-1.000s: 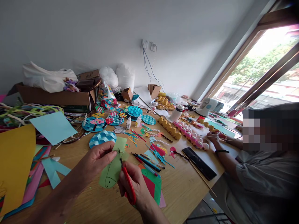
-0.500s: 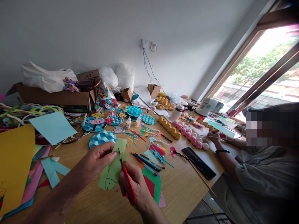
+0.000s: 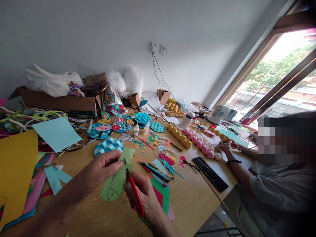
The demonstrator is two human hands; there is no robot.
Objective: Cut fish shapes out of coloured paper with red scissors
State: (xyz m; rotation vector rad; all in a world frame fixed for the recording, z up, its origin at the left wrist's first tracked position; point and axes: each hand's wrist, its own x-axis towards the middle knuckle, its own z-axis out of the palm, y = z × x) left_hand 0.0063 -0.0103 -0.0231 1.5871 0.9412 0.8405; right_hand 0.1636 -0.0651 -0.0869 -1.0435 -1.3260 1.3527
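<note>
My left hand (image 3: 105,166) pinches the upper part of a green paper (image 3: 116,184) between thumb and fingers. A fish outline with an eye is drawn on the paper in dark lines. My right hand (image 3: 145,192) is closed around red-handled scissors (image 3: 137,194). Their dark blades point up and away, at the paper's right edge near my left fingertips. Whether the blades touch the paper I cannot tell. Just beyond the hands lies a blue wavy paper disc (image 3: 108,147).
Pens (image 3: 155,171) and a green sheet (image 3: 164,194) lie right of my hands. A black phone (image 3: 210,173) and a wooden stick (image 3: 213,187) are further right. A co-worker (image 3: 269,177) sits at the right edge. Coloured paper (image 3: 18,177) covers the left side.
The green paper has tilted, its lower end swinging a little left. The scissors' blades have drawn slightly back from the drawing. Both hands keep their hold.
</note>
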